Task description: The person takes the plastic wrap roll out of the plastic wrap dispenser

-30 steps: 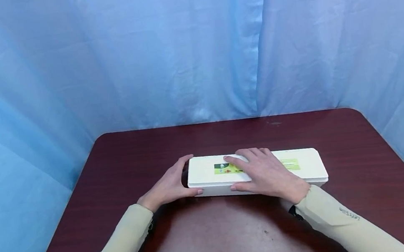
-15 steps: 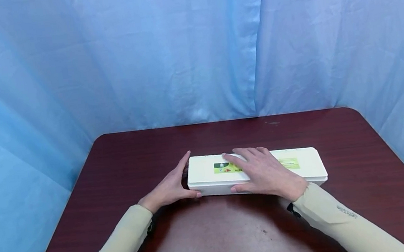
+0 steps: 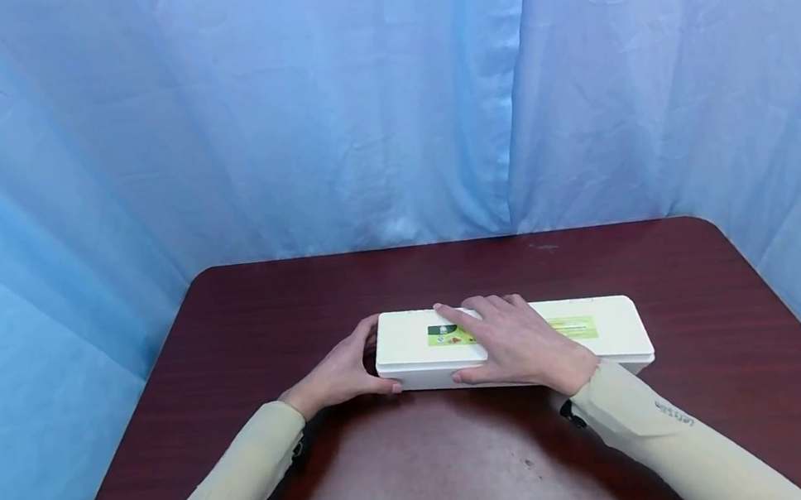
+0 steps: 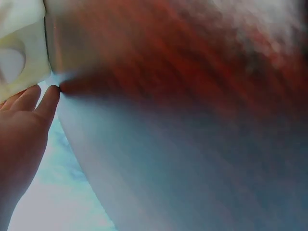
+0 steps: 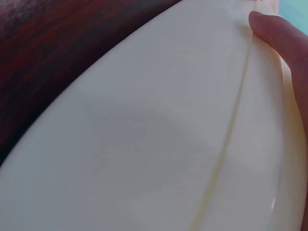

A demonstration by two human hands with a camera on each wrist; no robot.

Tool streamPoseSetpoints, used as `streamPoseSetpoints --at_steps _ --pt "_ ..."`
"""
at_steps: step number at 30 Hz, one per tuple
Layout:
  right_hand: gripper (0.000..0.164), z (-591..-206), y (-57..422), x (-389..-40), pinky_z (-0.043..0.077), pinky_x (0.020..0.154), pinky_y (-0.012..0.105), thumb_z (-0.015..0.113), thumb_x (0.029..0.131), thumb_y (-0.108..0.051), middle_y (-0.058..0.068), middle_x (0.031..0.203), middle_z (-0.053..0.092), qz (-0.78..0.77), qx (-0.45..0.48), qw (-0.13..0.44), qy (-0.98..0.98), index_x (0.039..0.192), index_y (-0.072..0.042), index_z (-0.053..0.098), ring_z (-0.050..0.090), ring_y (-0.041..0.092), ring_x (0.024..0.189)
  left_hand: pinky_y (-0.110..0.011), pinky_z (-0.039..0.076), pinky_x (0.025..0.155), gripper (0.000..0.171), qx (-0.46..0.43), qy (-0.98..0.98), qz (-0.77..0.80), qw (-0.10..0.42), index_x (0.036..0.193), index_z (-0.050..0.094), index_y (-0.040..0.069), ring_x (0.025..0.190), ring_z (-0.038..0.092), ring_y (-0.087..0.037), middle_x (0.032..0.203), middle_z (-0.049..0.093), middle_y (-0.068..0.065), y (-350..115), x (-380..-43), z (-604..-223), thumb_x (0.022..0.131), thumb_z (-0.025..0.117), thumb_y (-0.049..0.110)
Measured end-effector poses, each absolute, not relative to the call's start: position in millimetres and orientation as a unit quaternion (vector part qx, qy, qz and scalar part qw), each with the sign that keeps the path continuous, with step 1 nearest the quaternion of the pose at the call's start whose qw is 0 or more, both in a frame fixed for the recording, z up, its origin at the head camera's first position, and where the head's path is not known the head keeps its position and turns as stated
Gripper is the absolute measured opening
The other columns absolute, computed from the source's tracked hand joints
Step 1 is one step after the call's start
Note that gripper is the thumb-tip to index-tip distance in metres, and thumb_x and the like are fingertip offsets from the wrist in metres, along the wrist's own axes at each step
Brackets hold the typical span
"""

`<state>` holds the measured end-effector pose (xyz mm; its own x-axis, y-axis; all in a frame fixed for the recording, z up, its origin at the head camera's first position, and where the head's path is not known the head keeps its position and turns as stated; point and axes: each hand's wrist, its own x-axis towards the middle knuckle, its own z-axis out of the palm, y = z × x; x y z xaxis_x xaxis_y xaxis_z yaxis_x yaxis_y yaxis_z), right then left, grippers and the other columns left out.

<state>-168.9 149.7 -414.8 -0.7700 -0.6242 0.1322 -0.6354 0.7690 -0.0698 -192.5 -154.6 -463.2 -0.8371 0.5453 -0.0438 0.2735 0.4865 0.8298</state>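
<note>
Head view: one long white box, lidded, is laid crosswise on a dark red-brown surface, slightly right of centre; a green-yellow label on its top is partly covered. The box's left end is gripped by the left hand, thumb in front, fingers curled about the rear corner. The lid is spanned by the right hand, part-open, the box held between thumb at the front and fingertips at the far edge. Pale sleeves are worn; blue curtains are hung behind. Left wrist view: the box's end, marked by a rounded opening, is touched by fingertips. Right wrist view: the lid seam is pressed by the thumb; the other fingers are hidden.
</note>
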Motion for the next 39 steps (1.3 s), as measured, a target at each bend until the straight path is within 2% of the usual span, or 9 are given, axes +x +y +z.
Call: streamPoseSetpoints --at_steps 5,11,17,27,34,39 --pt "0.091 -416.3 149.3 -170.0 0.045 0.093 0.052 0.071 0.084 -0.069 0.006 0.133 0.061 0.060 0.331 0.048 -0.940 0.159 -0.026 0.043 0.057 0.026 0.120 -0.045 0.043 0.108 0.105 0.252 0.858 0.427 0.133 0.155 0.032 0.005 0.129 0.058 -0.020 0.143 0.057 -0.009 -154.5 -196.4 -465.0 0.074 0.094 0.028" --pt "0.091 -416.2 151.3 -170.8 0.044 0.093 0.052 0.071 0.083 -0.069 0.005 0.133 0.061 0.062 0.328 0.046 -0.942 0.159 -0.027 0.043 0.057 0.026 0.120 -0.043 0.045 0.105 0.102 0.260 0.868 0.406 0.122 0.153 0.035 0.007 0.123 0.059 -0.017 0.137 0.060 -0.006 -152.9 -200.8 -466.5 0.073 0.094 0.031" --pt "0.091 -417.4 154.6 -172.1 0.044 0.093 0.052 0.071 0.084 -0.069 0.005 0.131 0.062 0.062 0.335 0.050 -0.939 0.158 -0.026 0.044 0.058 0.026 0.118 -0.043 0.046 0.105 0.102 0.270 0.864 0.408 0.117 0.151 0.036 0.006 0.123 0.059 -0.019 0.136 0.059 -0.007 -150.4 -202.2 -466.2 0.071 0.094 0.031" --pt "0.097 -415.5 158.2 -171.3 0.043 0.097 0.054 0.075 0.082 -0.067 0.008 0.135 0.062 0.066 0.332 0.052 -0.940 0.160 -0.020 0.042 0.058 0.030 0.120 -0.043 0.036 0.113 0.111 0.252 0.839 0.450 0.173 0.162 0.025 0.009 0.130 0.051 -0.017 0.147 0.052 -0.005 -146.4 -201.9 -467.1 0.076 0.092 0.028" --pt "0.102 -413.3 150.9 -170.1 0.041 0.101 0.057 0.072 0.083 -0.070 0.009 0.144 0.056 0.053 0.328 0.040 -0.942 0.163 -0.019 0.035 0.055 0.031 0.128 -0.044 0.040 0.109 0.106 0.246 0.842 0.448 0.175 0.158 0.031 0.009 0.127 0.054 -0.019 0.144 0.055 -0.007 -148.0 -203.1 -467.9 0.075 0.092 0.030" --pt "0.104 -415.3 145.5 -171.8 0.044 0.097 0.055 0.072 0.081 -0.073 0.009 0.136 0.059 0.040 0.337 0.052 -0.939 0.161 -0.017 0.038 0.057 0.029 0.122 -0.040 0.044 0.105 0.102 0.253 0.852 0.433 0.150 0.154 0.038 0.009 0.120 0.057 -0.017 0.137 0.060 -0.004 -146.9 -206.1 -470.8 0.071 0.094 0.031"
